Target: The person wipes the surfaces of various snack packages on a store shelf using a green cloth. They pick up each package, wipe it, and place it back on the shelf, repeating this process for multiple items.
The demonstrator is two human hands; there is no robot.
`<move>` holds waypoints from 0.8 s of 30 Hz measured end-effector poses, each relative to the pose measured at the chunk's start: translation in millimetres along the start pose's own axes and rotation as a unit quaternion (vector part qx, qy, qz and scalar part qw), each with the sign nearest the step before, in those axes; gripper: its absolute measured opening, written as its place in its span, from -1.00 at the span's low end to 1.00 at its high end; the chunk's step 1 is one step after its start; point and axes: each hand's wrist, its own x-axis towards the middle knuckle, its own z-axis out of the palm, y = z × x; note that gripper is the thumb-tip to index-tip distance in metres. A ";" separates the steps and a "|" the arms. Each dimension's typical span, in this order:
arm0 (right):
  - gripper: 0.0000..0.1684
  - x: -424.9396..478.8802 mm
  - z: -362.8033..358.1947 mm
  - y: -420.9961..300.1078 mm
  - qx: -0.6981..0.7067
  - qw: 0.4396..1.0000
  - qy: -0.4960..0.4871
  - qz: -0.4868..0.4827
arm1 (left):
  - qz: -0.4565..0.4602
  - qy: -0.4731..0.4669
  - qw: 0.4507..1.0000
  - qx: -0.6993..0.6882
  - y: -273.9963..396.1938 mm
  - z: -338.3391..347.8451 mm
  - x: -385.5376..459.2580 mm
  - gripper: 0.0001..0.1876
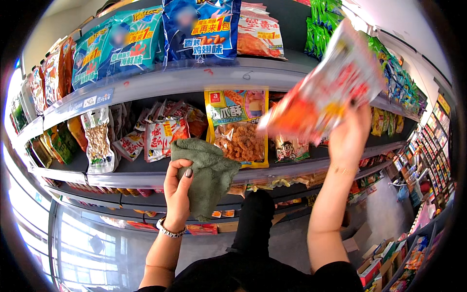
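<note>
My left hand [178,193] grips a green-grey cloth [208,179] in front of the middle shelf. In my raised right hand [350,135] is a white and red snack bag [328,87], blurred and tilted, before the right part of the upper shelf. A yellow-edged bag of brown fried snacks [239,127] stands upright on the middle shelf, just beyond the cloth. Above it, a blue snack bag [200,33] and a white and orange snack bag [259,34] stand side by side on the upper shelf.
The upper shelf's clear front edge [146,82] crosses ahead. Teal bags [127,40] fill its left part. Small red and white packets [166,137] lie on the middle shelf beside a clear-fronted nut bag [98,140]. Opened cartons [383,259] sit at lower right.
</note>
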 end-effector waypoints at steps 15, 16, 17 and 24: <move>-0.73 198.0 49.7 110.4 -0.166 0.971 -0.105 0.140 | -0.022 0.036 0.999 -0.001 -4.3 -7.2 -15.4 -0.86; -0.75 195.9 54.8 115.1 -0.183 0.965 -0.097 0.159 | -0.031 0.046 0.998 -0.017 -6.1 -9.5 -15.8 -0.86; -0.77 193.8 58.9 118.4 -0.201 0.959 -0.090 0.178 | -0.024 0.050 0.998 -0.011 -5.3 -11.6 -16.3 -0.87; -0.45 201.7 41.4 132.9 -0.574 0.815 -0.081 0.026 | -0.025 0.061 0.998 -0.003 -8.8 -18.6 -15.6 -0.87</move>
